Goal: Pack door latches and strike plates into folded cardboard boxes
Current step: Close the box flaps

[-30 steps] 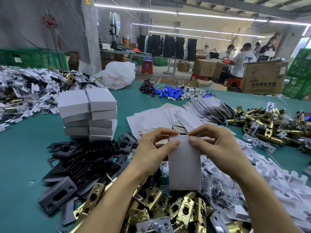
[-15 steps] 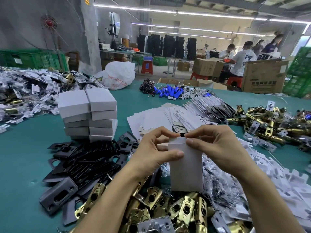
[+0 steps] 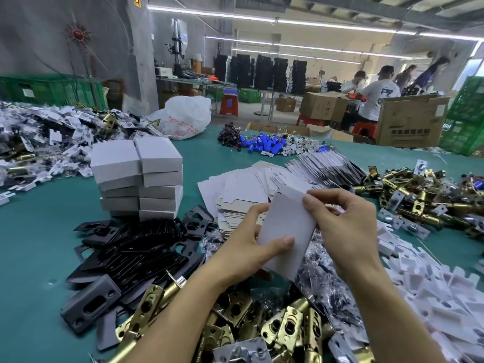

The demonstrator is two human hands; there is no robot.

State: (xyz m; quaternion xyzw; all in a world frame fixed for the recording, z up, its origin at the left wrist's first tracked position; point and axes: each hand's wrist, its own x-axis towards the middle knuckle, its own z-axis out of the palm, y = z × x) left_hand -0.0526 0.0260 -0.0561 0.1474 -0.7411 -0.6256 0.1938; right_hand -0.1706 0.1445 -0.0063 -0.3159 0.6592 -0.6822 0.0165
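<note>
Scanning from the left, we noted a stack of closed boxes (image 3: pixel 136 176) on the green desk (image 3: pixel 31 244), with a heap of black strike plates (image 3: pixel 131 252) just in front of it. The left hand (image 3: pixel 243 247) gripped the white box (image 3: pixel 286 226) by its lower half, thumb across the face and the other fingers curled behind. The box hung tilted in the air above the brass latches (image 3: pixel 282 328) piled at the near edge. The right hand (image 3: pixel 345 226) pinched the box's upper end flap between thumb and forefinger. Further right lay a second latch heap (image 3: pixel 419 200).

We judged the step in hand to be working the top flap of a folded box. Whether anything was inside, we could not tell. If it was full, the next move called for tucking the flap home while the left hand kept the walls square. If it was empty, a latch and a plate lay within easy reach.
</note>
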